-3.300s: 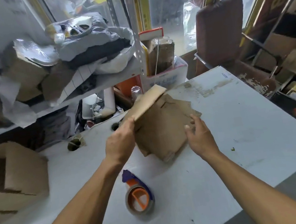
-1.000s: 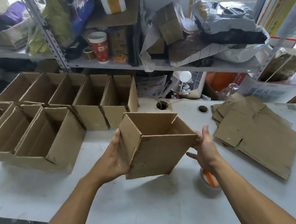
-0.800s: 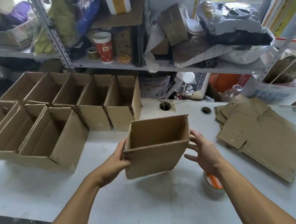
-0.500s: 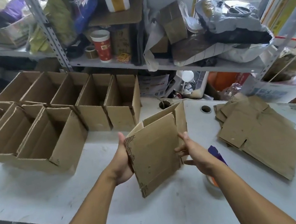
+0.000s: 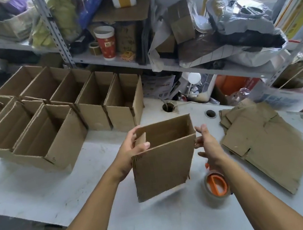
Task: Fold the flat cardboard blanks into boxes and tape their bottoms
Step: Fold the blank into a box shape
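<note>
Squaring the box (image 5: 163, 160) is the step in hand, judging by its open sleeve shape. My left hand (image 5: 131, 153) grips the upper left corner, thumb hooked over the rim and fingers wrapped behind the side wall. My right hand (image 5: 208, 145) is released, fingers spread and loosely curved just beside the right wall, perhaps brushing it at the fingertips (the edge is blurred, so I cannot say for sure). The box hangs above the table (image 5: 78, 184), tilted with its open mouth toward me and up.

To do this well I should push the two opposite corners until all four walls stand at right angles, then turn the bottom up, fold the short flaps first, the long ones over them, and keep the seam tight before taping. The tape dispenser (image 5: 216, 186) lies near my right forearm, an easy reach.

Material notes: brown corrugated board, matte, with fluting showing along the cut left edge; creases are pre-scored, so the walls will likely hinge cleanly. Board looks thin and will dent under a hard pinch. The flat blanks (image 5: 265, 145) lie stacked to the right, edges ragged. Finished boxes (image 5: 49, 118) stand in rows at left, open tops up. Tape roll is clear on an orange core.
</note>
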